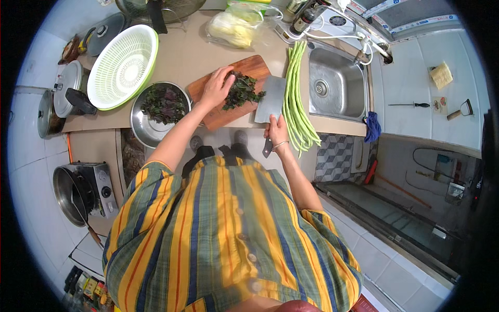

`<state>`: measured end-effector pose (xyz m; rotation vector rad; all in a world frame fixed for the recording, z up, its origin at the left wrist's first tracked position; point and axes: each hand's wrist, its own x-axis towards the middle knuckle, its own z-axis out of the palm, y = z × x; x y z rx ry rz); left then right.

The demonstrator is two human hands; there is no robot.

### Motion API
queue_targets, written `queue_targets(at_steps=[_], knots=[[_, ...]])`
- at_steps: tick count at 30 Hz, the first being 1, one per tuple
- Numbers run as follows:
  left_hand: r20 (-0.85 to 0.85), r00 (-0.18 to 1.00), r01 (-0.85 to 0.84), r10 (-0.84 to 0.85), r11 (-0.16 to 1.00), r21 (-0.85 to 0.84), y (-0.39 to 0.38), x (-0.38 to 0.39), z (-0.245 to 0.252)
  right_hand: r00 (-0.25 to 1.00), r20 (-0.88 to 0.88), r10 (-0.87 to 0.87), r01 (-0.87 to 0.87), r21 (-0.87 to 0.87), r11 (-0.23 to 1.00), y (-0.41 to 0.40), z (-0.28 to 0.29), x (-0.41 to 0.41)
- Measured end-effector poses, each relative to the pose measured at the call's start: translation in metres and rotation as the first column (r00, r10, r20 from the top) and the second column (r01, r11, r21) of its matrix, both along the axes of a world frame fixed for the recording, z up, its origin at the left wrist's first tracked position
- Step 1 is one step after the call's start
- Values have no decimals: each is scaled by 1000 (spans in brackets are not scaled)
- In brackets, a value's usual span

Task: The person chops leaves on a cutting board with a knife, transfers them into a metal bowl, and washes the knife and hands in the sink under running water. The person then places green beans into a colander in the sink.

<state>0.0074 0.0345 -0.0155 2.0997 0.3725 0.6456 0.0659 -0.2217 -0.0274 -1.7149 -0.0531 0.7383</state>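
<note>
Dark purple-green leaves (242,90), cut up, lie in a heap on a wooden cutting board (255,66). My left hand (219,86) rests at the heap's left side, fingers against the leaves; how firmly it grips them cannot be seen. My right hand (277,130) holds a cleaver (271,99) by its dark handle. The broad blade lies over the board's right edge, its left side next to the leaves. More such leaves (163,103) fill part of a steel basin (150,132) left of the board. Long green beans (294,93) lie just right of the blade.
A sink (337,82) is set into the counter at right. A white and green colander (122,66) stands at left beside lidded pots (68,85). Bagged cabbage (232,29) and bottles (302,23) are at the back. The basin overhangs the counter's front edge.
</note>
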Motion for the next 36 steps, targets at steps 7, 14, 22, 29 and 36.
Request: queue_targets(at_steps=[7,14,22,29,36], knots=[[-102,974,211,-200,971,112,0,1,5,983,27,182,-181,-27,983,36,10,-7],[-103,994,1,21,977,214,-30,-7,8,964,34,265,-260,-101,960,56,18,-25],[63,967,-251,245,963,98,-57,-3,3,958,71,277,-282,59,958,61,-2,-34],[150,897,-418,415,908,-13,-45,-31,21,906,68,417,-421,81,903,87,33,-50],[225,724,-674,652,738,31,-5,-95,27,680,292,673,-640,-212,738,138,44,-77]])
